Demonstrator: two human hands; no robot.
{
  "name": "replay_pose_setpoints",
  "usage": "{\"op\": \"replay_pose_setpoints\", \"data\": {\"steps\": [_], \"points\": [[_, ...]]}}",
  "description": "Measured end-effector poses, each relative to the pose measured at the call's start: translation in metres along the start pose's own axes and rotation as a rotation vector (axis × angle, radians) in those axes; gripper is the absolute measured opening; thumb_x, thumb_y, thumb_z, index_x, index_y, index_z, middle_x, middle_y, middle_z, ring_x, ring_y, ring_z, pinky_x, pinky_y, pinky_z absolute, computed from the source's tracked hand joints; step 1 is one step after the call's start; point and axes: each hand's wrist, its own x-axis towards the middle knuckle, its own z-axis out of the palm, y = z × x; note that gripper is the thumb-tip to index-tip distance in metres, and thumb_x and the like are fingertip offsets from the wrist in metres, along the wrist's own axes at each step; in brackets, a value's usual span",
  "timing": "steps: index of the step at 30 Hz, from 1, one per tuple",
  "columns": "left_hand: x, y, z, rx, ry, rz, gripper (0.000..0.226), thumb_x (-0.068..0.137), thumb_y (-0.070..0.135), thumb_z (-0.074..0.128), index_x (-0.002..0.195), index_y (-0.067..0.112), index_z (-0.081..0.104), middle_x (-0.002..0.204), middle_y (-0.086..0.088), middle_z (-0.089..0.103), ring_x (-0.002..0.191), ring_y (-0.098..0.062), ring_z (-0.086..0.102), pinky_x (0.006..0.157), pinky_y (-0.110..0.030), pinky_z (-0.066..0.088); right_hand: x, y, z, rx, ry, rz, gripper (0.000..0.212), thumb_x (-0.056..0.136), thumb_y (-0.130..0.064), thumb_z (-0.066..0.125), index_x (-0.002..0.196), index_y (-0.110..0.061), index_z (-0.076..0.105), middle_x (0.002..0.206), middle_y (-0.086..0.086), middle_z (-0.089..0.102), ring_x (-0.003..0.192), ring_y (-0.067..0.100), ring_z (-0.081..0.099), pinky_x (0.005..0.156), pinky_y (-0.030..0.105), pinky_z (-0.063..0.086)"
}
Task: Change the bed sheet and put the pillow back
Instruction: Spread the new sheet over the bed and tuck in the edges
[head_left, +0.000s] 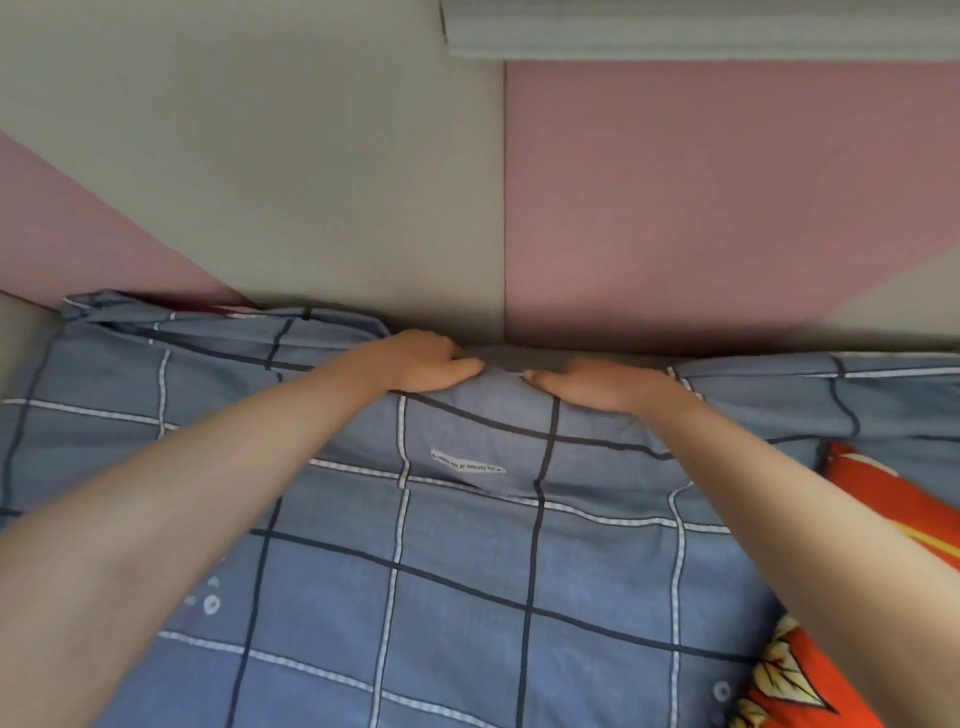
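Far left: pink wall panel (78, 234), grey panel (311, 182) next to it. Blue checked bed sheet (467, 597) covers the bed from the left edge to nearly the right edge, with dark and white grid lines. Its far-left corner is bunched up against the wall, a sliver of red showing just under it; can't tell if there's a pillow under that bulge. Left hand (431, 364) is at the sheet's far edge by the wall, fingers curled over the edge, thumb pointing right, gripping the fabric. Between the hands the sheet is pulled up into a raised fold. White label (467, 461) with print too small to read sits on the sheet just below that fold. Right hand (592, 384) mirrors it: fingers curled over the same far edge, thumb pointing left, gripping the fabric. The thumbs are near each other but apart. Both forearms are bare and stretched out over the sheet. Behind the right hand is a second pink panel (727, 208), with a white ledge (675, 31) above it. Far right: orange fabric with yellow leaf print (883, 509) lies beside the sheet; can't tell whether it's a pillow or a cover.
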Motion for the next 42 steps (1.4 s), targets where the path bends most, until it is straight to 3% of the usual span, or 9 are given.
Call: {"op": "replay_pose_setpoints", "data": {"steps": [6,12,17,20,23,27,29,35,42], "points": [[-0.051,0.009,0.016,-0.060,-0.073,-0.050,0.051,0.091,0.060,0.039,0.093,0.015,0.062,0.088,-0.005,0.064,0.084,-0.024,0.058,0.074,-0.034,0.044,-0.023,-0.034,-0.004,-0.106,-0.277,-0.056,0.041,0.086,-0.048,0.052,0.114,-0.019,0.060,0.107,-0.006,0.060,0.098,0.014,0.057,0.090,0.034,0.046],[-0.070,0.016,0.022,-0.148,-0.104,-0.157,0.031,0.095,0.032,0.046,0.106,0.010,0.065,0.105,-0.008,0.064,0.095,-0.025,0.058,0.067,-0.030,0.042,-0.006,-0.098,0.038,0.174,-0.260,-0.064,0.009,0.089,-0.016,0.046,0.088,-0.013,0.055,0.089,0.007,0.054,0.082,0.017,0.048,0.067,0.027,0.037],[-0.096,0.016,0.023,-0.162,-0.096,-0.050,0.024,0.095,0.031,0.048,0.095,0.011,0.061,0.088,-0.004,0.063,0.088,-0.024,0.058,0.070,-0.033,0.042,-0.017,-0.094,0.072,0.749,-0.226,-0.015,0.026,0.098,-0.016,0.038,0.083,-0.009,0.057,0.072,0.005,0.054,0.074,0.014,0.051,0.054,0.012,0.041],[-0.115,0.012,0.018,-0.023,0.089,0.057,0.023,0.092,0.044,0.052,0.089,0.021,0.048,0.074,0.007,0.051,0.078,-0.021,0.051,0.065,-0.031,0.032,-0.028,-0.083,0.081,0.868,-0.362,-0.069,0.036,0.096,-0.035,0.038,0.090,-0.013,0.066,0.087,0.007,0.069,0.081,0.015,0.062,0.081,0.026,0.047],[-0.139,-0.017,0.015,0.180,0.320,0.100,0.033,0.082,0.050,0.056,0.102,0.024,0.054,0.101,0.005,0.058,0.098,-0.018,0.051,0.083,-0.033,0.033,-0.031,-0.083,0.076,0.651,-0.424,-0.113,0.043,0.089,-0.054,0.052,0.106,-0.018,0.067,0.104,0.001,0.072,0.094,0.011,0.067,0.090,0.025,0.050],[-0.166,-0.062,0.014,0.086,0.428,-0.180,0.055,0.082,0.044,0.044,0.131,0.020,0.050,0.124,-0.010,0.054,0.119,-0.030,0.045,0.096,-0.040,0.033,-0.024,-0.072,0.082,0.610,-0.283,-0.051,0.062,0.080,-0.056,0.065,0.120,-0.008,0.059,0.111,0.008,0.068,0.099,0.022,0.067,0.095,0.040,0.051],[-0.168,-0.079,0.009,-0.044,0.488,-0.248,0.060,0.076,0.049,0.038,0.121,0.018,0.061,0.114,-0.012,0.060,0.112,-0.031,0.050,0.092,-0.038,0.040,-0.023,-0.068,0.086,0.732,-0.249,-0.034,0.053,0.087,-0.045,0.063,0.122,-0.005,0.058,0.112,0.009,0.068,0.101,0.022,0.066,0.098,0.040,0.049],[-0.154,-0.096,-0.003,-0.209,0.291,-0.208,0.011,0.091,0.028,0.055,0.091,0.018,0.061,0.093,0.003,0.057,0.097,-0.019,0.053,0.089,-0.034,0.040,-0.030,-0.063,0.092,1.086,-0.228,-0.048,0.025,0.096,-0.027,0.054,0.114,-0.011,0.062,0.105,0.006,0.071,0.096,0.016,0.068,0.085,0.027,0.053],[-0.113,-0.101,-0.014,-0.334,0.326,-0.111,0.011,0.096,0.012,0.044,0.088,0.018,0.049,0.083,0.002,0.052,0.085,-0.016,0.049,0.074,-0.027,0.033,-0.033,-0.065,0.089,1.101,-0.213,0.013,0.025,0.096,-0.032,0.052,0.114,-0.016,0.060,0.100,0.002,0.070,0.084,0.010,0.069,0.065,0.018,0.053]]}}
